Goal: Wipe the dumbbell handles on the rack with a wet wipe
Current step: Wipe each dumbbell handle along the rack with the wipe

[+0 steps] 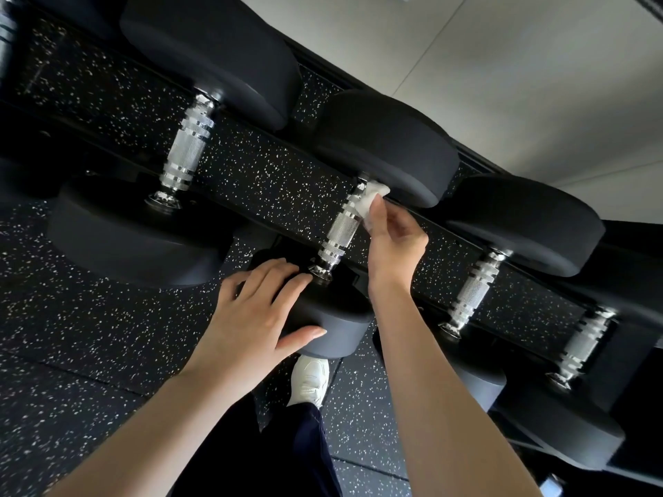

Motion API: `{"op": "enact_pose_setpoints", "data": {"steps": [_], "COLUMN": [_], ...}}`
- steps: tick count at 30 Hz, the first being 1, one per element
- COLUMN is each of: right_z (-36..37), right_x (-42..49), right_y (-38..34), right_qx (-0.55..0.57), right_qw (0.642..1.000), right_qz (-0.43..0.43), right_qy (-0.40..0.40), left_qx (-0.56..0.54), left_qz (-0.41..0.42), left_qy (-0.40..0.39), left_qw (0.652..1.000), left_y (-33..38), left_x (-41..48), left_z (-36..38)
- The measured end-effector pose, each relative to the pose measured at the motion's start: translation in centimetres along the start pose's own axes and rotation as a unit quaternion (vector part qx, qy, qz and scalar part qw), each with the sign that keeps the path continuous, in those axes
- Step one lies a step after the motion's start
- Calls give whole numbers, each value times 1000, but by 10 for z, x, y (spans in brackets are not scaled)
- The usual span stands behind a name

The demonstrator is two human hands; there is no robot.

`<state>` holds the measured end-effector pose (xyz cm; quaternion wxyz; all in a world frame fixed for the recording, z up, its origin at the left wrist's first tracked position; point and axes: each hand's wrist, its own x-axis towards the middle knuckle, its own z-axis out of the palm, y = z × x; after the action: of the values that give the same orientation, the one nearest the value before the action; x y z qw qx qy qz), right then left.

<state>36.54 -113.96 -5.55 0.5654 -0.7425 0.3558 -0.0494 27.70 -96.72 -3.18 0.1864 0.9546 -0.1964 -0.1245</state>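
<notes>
Bare forearms, dark trousers (272, 453), white sneaker (311, 380) w/ laces.

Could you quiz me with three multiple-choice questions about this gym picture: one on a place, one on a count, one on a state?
1. Where is the wet wipe pressed?
A. the handle's far end
B. the floor
C. the shoe

2. How many chrome handles show?
A. two
B. four
C. seven

3. What is the left hand doing?
A. hanging free
B. resting on the near weight head
C. holding a bottle

Answers: 1 A, the right hand holds it against the middle handle by the far head; 2 B, four knurled bars appear; 3 B, its fingers lie spread over the head.
</notes>
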Motion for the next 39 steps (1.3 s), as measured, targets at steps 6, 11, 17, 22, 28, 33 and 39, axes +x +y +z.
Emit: {"op": "enact_pose_setpoints", "data": {"steps": [6,11,17,22,28,33,39], "right_z": [11,9,0,-8,-14,-19,-28], "right_x": [7,11,17,23,22,11,-1], "right_y": [-2,-2,1,5,10,19,29], "right_qx": [0,77,144,155,124,75,-57], "right_qw": [999,991,971,962,963,960,944], "right_qz": [43,92,106,98,91,78,79], "right_qy": [16,-57,-159,-202,-222,-258,-314], "left_qx": [1,-4,-6,0,-4,-4,1], "left_qz": [2,0,1,5,4,2,-2], "left_qy": [3,-3,3,6,15,9,7], "left_qw": [1000,1000,1000,1000,1000,1000,1000], "left_y": [0,-1,0,-1,0,0,1], "left_x": [1,1,0,0,0,-1,-1], "left_z": [2,2,2,2,3,4,3]}}
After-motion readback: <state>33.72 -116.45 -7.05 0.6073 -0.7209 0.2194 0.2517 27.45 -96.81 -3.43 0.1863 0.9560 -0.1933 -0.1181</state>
